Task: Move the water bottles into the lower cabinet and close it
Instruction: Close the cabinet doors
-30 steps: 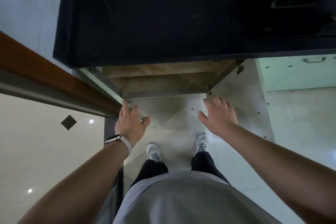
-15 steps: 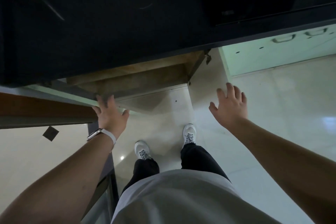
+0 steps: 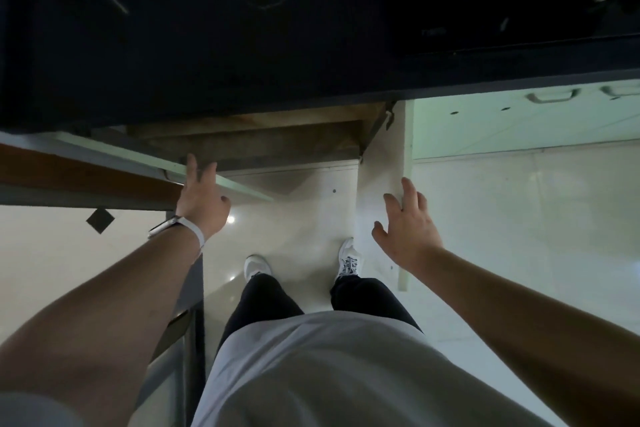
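Touching cabinet doors point(image 3: 379, 166), left hand point(image 3: 201, 199) and right hand point(image 3: 408, 227) spread flat over pale floor tiles point(image 3: 519, 218).

Countertop point(image 3: 277, 45) spans the far side of the view. Lower cabinet point(image 3: 263, 135) opens under its front edge, centre. Left door point(image 3: 239, 188) stands out toward the person, with the left hand point(image 3: 202, 204) on its top edge, fingers straight. Right door point(image 3: 381, 177) stands out opposite, with the right hand point(image 3: 408, 229) spread at its top edge. Shoes point(image 3: 257, 267) are on the floor point(image 3: 519, 218) between the doors. Neighbouring cabinet front point(image 3: 519, 128) lies right of the right door.
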{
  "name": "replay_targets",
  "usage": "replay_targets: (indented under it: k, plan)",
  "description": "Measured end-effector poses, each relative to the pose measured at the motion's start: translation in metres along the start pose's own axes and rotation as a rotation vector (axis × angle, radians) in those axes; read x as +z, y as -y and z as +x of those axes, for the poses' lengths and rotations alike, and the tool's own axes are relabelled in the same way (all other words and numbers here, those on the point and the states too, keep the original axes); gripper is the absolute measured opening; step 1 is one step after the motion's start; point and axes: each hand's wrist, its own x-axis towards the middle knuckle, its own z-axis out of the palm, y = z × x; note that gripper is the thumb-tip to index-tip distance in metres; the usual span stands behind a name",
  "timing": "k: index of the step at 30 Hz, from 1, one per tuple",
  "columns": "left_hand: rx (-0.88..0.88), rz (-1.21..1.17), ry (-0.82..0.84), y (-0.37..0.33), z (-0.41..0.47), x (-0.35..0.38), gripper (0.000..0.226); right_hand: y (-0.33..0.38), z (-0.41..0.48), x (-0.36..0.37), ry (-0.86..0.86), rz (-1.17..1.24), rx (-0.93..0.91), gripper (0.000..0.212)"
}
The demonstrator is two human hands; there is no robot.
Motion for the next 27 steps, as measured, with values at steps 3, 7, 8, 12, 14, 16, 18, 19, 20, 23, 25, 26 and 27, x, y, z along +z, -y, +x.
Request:
replay_targets:
  k: [3,7,8,12,14,16,18,19,20,23,25,26,27]
  plan:
    - [-0.030,-0.019,-0.006,0.007,0.002,-0.014,0.063,0.014,0.005,-0.004,0.057,-0.039,-0.128,0.053]
    - [-0.022,0.024,-0.052,0.021,0.005,-0.025,0.059,0.043,0.022,-0.011,0.061,-0.042,-0.259,0.059]
    - [-0.021,0.034,-0.066,0.023,0.006,-0.026,0.059,0.051,0.028,-0.013,0.057,-0.052,-0.282,0.060]
    - [-0.024,0.124,-0.087,0.029,0.015,-0.032,0.058,0.084,0.048,-0.018,0.065,-0.111,-0.336,0.060]
    - [0.017,0.165,-0.092,0.033,0.018,-0.034,0.058,0.100,0.057,-0.019,0.064,-0.146,-0.321,0.059]
    - [0.092,0.226,-0.108,0.038,0.024,-0.038,0.061,0.115,0.065,-0.021,0.046,-0.189,-0.281,0.056]
    - [0.170,0.282,-0.131,0.044,0.032,-0.043,0.067,0.127,0.072,-0.025,0.020,-0.212,-0.256,0.053]
    - [0.209,0.306,-0.144,0.049,0.037,-0.047,0.070,0.133,0.076,-0.026,0.007,-0.234,-0.269,0.053]
    - [0.248,0.327,-0.158,0.053,0.042,-0.050,0.075,0.138,0.079,-0.026,-0.003,-0.270,-0.291,0.055]
    - [0.384,0.388,-0.204,0.067,0.058,-0.062,0.088,0.153,0.090,-0.025,-0.051,-0.383,-0.278,0.070]
    - [0.493,0.404,-0.257,0.074,0.069,-0.066,0.093,0.163,0.100,-0.026,-0.130,-0.394,-0.243,0.078]
    - [0.549,0.414,-0.276,0.077,0.074,-0.067,0.094,0.168,0.106,-0.026,-0.172,-0.379,-0.247,0.080]
    - [0.599,0.423,-0.286,0.079,0.078,-0.068,0.095,0.173,0.111,-0.026,-0.211,-0.364,-0.262,0.081]
